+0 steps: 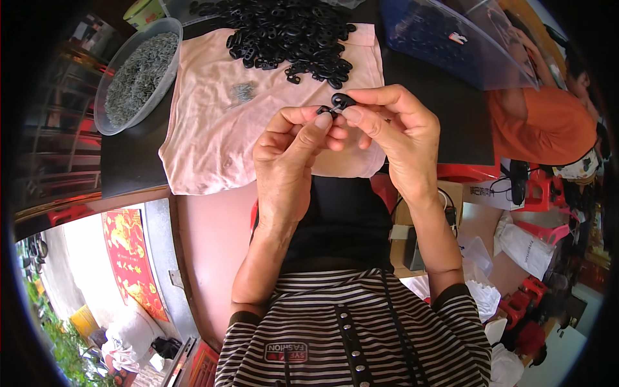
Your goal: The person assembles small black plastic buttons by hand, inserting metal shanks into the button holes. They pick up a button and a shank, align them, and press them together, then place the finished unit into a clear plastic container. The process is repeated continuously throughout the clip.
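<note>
Over the near part of a pink cloth (pixel 213 142), my two hands meet with fingertips close together. My right hand (pixel 403 132) pinches a small black plastic piece with a hole (pixel 342 100) between thumb and forefinger. A smaller black plastic piece (pixel 324 110) is gripped by the thumb and fingers of my left hand (pixel 287 148). Between the two pieces a thin metal spring (pixel 336 108) shows, partly covered by my fingertips. Beyond my hands lies a heap of similar black plastic pieces (pixel 284 32). A small cluster of grey metal springs (pixel 244 92) rests on the cloth.
At the left stands a clear plastic bowl (pixel 169 71) full of grey metal springs. A blue translucent bin (pixel 445 48) with dark pieces is at the far right of the dark table (pixel 461 132). Beside it sits a person in an orange top (pixel 548 122). Red stools (pixel 541 193) stand at right.
</note>
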`<state>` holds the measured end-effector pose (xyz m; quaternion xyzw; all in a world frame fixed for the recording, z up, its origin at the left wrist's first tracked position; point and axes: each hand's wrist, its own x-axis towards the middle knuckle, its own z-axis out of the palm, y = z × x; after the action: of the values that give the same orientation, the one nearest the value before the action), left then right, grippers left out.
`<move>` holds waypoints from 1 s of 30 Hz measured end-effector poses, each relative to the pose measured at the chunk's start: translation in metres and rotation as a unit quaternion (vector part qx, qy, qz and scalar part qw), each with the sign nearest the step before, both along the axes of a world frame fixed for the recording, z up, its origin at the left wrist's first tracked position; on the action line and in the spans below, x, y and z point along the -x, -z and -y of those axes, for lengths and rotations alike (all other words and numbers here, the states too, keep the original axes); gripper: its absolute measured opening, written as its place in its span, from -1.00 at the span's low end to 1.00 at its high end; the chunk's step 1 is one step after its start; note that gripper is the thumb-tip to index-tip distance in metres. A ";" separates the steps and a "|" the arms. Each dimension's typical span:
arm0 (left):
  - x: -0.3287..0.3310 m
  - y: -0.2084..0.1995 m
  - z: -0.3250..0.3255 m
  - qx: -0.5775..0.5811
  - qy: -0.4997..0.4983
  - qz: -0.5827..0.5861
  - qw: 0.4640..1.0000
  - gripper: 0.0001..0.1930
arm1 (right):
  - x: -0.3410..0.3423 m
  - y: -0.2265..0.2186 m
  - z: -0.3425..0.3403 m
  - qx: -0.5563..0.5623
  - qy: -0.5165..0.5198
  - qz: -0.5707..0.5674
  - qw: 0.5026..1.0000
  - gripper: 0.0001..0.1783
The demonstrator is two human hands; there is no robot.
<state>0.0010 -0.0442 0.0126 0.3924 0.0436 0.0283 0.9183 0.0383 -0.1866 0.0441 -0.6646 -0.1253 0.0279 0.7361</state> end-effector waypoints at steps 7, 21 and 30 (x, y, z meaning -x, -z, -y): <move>0.000 0.001 0.002 0.011 -0.002 -0.003 1.000 -0.87 | -0.001 0.002 0.002 -0.028 0.000 0.008 1.000 -0.81; 0.003 -0.001 0.003 -0.006 -0.028 0.008 1.000 -0.87 | 0.001 0.006 -0.004 -0.034 0.003 0.002 0.999 -0.80; 0.001 -0.001 0.002 0.010 -0.034 0.010 0.999 -0.87 | -0.005 0.008 -0.004 -0.094 -0.029 -0.047 0.994 -0.80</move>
<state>-0.0001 -0.0460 0.0132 0.3815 0.0484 0.0633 0.9209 0.0432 -0.1826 0.0363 -0.5863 -0.1119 0.0683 0.7994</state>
